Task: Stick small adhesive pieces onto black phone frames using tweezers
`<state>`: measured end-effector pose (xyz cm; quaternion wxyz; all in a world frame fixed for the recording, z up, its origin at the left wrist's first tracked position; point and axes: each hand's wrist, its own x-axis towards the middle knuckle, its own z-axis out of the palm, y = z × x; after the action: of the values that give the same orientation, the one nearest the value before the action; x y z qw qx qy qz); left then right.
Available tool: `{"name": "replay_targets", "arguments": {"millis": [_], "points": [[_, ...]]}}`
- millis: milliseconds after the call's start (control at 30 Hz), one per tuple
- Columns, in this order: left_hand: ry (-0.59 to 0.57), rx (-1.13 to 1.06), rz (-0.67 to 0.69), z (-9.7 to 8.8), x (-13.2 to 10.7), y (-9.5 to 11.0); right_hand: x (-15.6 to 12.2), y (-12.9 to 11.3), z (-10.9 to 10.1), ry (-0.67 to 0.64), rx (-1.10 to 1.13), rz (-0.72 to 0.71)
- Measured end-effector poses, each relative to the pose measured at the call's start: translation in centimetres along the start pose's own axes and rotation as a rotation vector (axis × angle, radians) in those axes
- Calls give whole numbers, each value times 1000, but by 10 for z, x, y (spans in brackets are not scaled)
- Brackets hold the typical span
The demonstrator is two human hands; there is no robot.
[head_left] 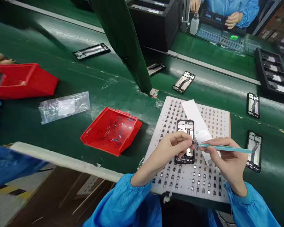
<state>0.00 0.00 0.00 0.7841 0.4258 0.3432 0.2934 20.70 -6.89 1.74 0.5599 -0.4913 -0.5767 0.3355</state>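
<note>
My right hand [229,159] grips a pair of teal tweezers [232,148], their tips pointing left. Against those tips, the fingers of my left hand [172,146] are pinched together; what they hold is too small to make out. Beneath both hands, a phone frame [186,126] lies on a white board [153,151] that carries rows of small dark parts. A white paper strip [195,113] lies slantwise across the board, to the right of the frame, partly under my right hand.
A red bin [106,134] with tiny scraps sits left of the board. Farther left lie a clear plastic bag [65,107] and another red bin [38,78]. Phone frames [184,82] rest around the bench. A green post [125,41] rises behind. Across the bench, a co-worker's hand [233,20] shows.
</note>
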Motion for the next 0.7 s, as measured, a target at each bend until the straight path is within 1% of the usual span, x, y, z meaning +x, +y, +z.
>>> {"name": "replay_targets", "arguments": {"millis": [67, 100, 167, 233, 333, 400, 467, 567, 700], "points": [[-18, 9, -30, 0, 0, 2, 1, -2, 2, 11, 2, 33], [-16, 27, -18, 0, -1, 3, 1, -2, 2, 19, 9, 56], [3, 84, 59, 0, -2, 3, 1, -2, 2, 40, 36, 115], [69, 192, 226, 2, -3, 1, 0, 0, 1, 70, 76, 192], [180, 456, 586, 4, -3, -2, -2, 4, -1, 99, 152, 308], [187, 615, 780, 4, -2, -3, -3, 7, -2, 86, 209, 372], [176, 702, 889, 3, -1, -3, -3, 9, -1, 69, 253, 417], [182, 736, 917, 1, -1, -2, -2, 10, 1, 70, 282, 444], [208, 689, 838, 4, -2, -3, -5, 8, 6, 85, 267, 415]]}}
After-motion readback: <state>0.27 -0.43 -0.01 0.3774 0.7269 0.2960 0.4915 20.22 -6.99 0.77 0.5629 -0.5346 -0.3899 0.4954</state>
